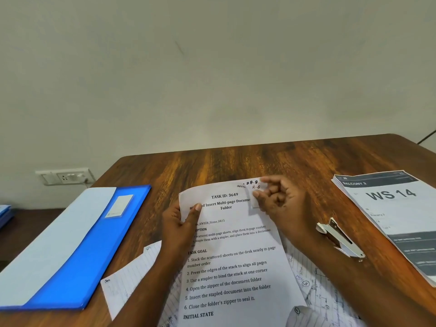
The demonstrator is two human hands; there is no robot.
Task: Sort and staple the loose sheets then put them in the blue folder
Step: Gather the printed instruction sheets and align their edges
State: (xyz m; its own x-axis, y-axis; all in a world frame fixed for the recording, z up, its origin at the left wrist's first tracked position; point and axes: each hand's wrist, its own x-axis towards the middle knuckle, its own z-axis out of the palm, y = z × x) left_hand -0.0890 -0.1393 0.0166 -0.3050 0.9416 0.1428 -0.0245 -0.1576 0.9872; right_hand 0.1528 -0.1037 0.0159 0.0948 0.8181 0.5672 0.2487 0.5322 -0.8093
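A printed sheet (236, 260) headed "TASK ID: 3649" is lifted off the desk in front of me. My left hand (181, 227) grips its left edge, thumb on the printed face. My right hand (280, 201) pinches its top right corner with curled fingers. Under it lie several loose lined, handwritten sheets (132, 279), spread out on the desk. The blue folder (77, 260) lies shut at the left with a pale sheet over its left half. A silver stapler (342, 239) lies to the right of my right forearm.
A stack of printed booklets (398, 215) marked "WS 14" sits at the right edge of the wooden desk (259, 161). A wall socket (66, 177) is beyond the desk's left corner. More blue folders (4, 214) show at the far left.
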